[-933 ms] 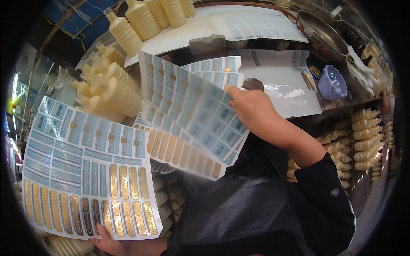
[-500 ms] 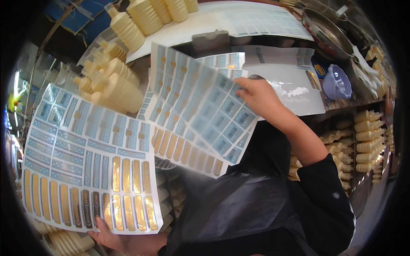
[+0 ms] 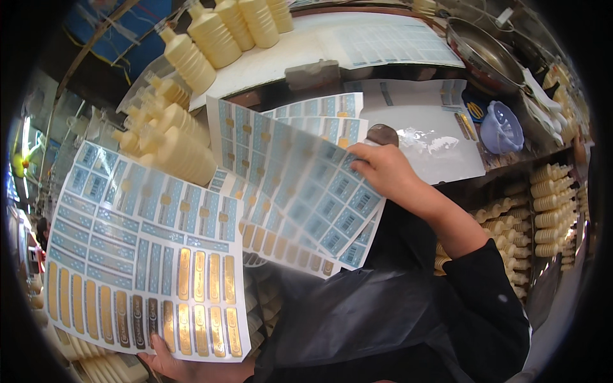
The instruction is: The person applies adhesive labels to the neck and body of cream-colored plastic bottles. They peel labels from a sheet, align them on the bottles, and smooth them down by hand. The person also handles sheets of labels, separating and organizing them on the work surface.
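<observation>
Sheets of blue and gold paper labels filled both hands: the left hand [image 3: 172, 364] pinched the lower edge of one flat sheet [image 3: 140, 255], while the right hand [image 3: 383, 169] gripped a fanned stack of label sheets [image 3: 300, 185] just right of it, above the white tabletop [image 3: 281, 54] lined with cream plastic bottles [image 3: 211, 38].

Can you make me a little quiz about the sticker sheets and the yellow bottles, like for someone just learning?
1. True or false: the left hand holds a sticker sheet by its bottom edge.
2. What does the right hand grip? A) a purple cup B) a bunch of sticker sheets C) a bottle
3. What colour are the long stickers along the bottom of the left sheet?

Key: 1 true. 2 B. 3 gold; the cream bottles stand untouched.
</observation>
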Demonstrator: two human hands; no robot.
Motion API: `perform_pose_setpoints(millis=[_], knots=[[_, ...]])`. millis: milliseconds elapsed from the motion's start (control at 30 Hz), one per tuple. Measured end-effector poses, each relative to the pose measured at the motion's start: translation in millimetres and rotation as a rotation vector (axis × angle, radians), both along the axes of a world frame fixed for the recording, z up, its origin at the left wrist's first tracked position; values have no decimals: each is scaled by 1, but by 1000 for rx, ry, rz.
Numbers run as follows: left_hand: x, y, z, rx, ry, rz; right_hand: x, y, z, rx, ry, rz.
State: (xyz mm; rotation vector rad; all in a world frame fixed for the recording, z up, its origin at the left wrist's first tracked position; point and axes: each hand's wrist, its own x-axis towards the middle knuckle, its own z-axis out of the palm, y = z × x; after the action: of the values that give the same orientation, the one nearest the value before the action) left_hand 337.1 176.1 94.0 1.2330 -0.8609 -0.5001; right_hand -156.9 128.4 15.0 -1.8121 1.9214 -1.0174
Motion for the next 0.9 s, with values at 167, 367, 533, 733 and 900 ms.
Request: perform_pose_setpoints(millis=[167,367,533,733,900], knots=[[5,1,5,51,-93,13,5,1,-1,4,173,1],[7,-3,11,117,-137,69,6,-2,1,-199,327,-167],[7,-1,15,99,-171,-3,2,-2,1,65,-50,-166],[5,-2,19,84,-206,-103,22,8,-14,-281,241,-184],[7,-1,17,53,-204,-140,30,12,3,-310,353,-90]])
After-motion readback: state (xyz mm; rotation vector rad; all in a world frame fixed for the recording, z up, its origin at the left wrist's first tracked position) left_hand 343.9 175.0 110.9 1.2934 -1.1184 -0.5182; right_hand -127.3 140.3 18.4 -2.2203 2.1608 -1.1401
